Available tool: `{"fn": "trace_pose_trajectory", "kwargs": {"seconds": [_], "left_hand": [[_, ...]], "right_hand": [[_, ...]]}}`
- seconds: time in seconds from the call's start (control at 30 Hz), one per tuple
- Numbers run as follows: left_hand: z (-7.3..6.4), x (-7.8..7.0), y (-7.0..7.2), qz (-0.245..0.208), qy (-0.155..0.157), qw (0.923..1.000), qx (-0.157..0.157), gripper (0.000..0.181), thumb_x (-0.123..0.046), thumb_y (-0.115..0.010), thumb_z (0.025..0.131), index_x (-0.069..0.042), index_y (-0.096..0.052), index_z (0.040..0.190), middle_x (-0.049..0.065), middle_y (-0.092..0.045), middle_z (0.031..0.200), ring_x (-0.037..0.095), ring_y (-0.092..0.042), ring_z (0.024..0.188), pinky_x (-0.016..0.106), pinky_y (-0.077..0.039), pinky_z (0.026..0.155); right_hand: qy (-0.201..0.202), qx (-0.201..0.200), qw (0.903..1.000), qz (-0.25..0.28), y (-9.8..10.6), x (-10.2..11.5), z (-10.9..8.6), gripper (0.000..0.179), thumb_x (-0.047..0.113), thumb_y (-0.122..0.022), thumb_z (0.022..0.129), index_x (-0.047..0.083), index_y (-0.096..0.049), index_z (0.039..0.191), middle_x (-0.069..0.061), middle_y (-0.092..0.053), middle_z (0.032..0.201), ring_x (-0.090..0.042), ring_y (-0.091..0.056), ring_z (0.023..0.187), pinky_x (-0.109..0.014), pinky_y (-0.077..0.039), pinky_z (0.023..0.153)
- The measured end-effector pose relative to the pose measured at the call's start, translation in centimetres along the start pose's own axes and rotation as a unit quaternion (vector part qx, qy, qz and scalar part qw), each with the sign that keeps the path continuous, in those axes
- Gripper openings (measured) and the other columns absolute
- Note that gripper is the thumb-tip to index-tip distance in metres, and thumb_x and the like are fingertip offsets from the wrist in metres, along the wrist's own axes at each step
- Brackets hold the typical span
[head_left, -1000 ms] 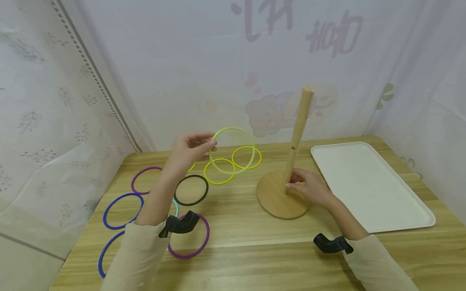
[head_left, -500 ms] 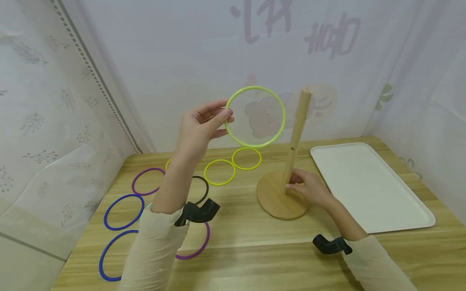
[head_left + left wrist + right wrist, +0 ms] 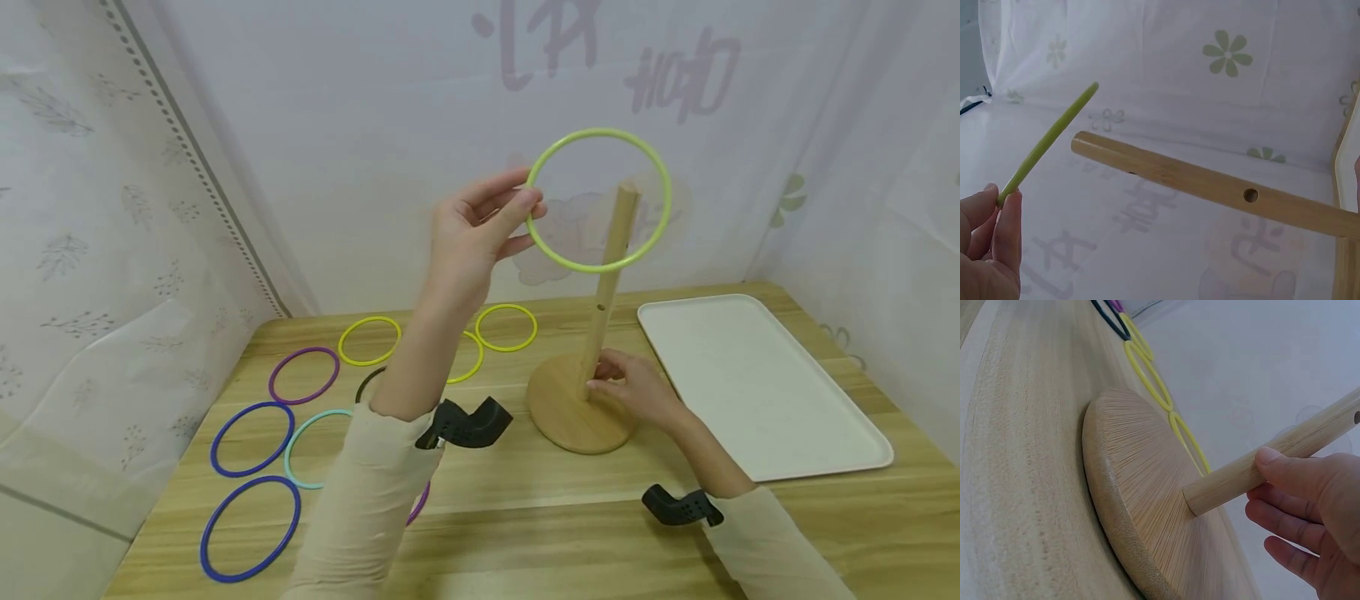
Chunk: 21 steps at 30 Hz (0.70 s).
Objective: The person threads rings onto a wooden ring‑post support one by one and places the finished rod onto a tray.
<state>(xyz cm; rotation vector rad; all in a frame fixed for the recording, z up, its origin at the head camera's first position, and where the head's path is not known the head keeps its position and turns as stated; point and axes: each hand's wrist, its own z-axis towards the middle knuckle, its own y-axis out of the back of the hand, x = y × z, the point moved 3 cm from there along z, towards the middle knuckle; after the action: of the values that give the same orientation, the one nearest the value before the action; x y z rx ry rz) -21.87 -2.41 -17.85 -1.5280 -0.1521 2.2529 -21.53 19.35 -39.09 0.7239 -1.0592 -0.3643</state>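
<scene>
My left hand (image 3: 483, 221) pinches a yellow-green plastic ring (image 3: 600, 132) by its left edge, raised high above the table. In the head view the ring overlaps the top of an upright wooden post (image 3: 608, 287). The left wrist view shows the ring (image 3: 1050, 137) nearly edge-on, apart from the post's end (image 3: 1179, 178). Low on the post, my right hand (image 3: 637, 387) grips it between thumb and fingers, just above its round wooden base (image 3: 553, 408). From the right wrist, the thumb lies on the post (image 3: 1229, 484) and some fingers are loosely bent.
Several rings lie on the table's left: yellow (image 3: 506, 349), purple (image 3: 272, 379), blue (image 3: 202, 542) and turquoise (image 3: 287, 458). The left forearm partly hides a black ring (image 3: 360, 387) and others. A white tray (image 3: 772, 383) lies at the right, behind the right forearm.
My left hand has carried the yellow-green ring up and to the right, from over the yellow rings to the post's top. The right hand has stayed on the post.
</scene>
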Motion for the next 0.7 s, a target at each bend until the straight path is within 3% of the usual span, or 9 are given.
{"fn": "trace_pose_trajectory", "kwargs": {"seconds": [0.23, 0.7], "left_hand": [[0.1, 1.0, -0.5, 0.009, 0.005, 0.9999, -0.005, 0.025, -0.007, -0.066, 0.083, 0.0, -0.066, 0.108, 0.008, -0.066, 0.084, 0.018, -0.064, 0.081, 0.03, -0.055, 0.067], [-0.4, 2.9, 1.1, 0.039, 0.033, 0.9986, -0.015, 0.025, -0.01, -0.067, 0.083, -0.003, -0.067, 0.107, 0.008, -0.065, 0.084, 0.018, -0.064, 0.083, 0.03, -0.055, 0.067]], "right_hand": [[-0.003, -0.002, 1.0, 0.002, -0.2, 0.1, -0.3, 0.024, 0.01, -0.069, 0.082, 0.0, -0.062, 0.103, -0.007, -0.067, 0.085, -0.025, -0.064, 0.08, -0.045, -0.051, 0.073], [-0.003, -0.011, 0.9999, 0.002, -0.2, 0.3, -0.3, 0.026, 0.012, -0.07, 0.081, 0.002, -0.063, 0.104, -0.006, -0.067, 0.086, -0.025, -0.064, 0.081, -0.045, -0.051, 0.074]]}}
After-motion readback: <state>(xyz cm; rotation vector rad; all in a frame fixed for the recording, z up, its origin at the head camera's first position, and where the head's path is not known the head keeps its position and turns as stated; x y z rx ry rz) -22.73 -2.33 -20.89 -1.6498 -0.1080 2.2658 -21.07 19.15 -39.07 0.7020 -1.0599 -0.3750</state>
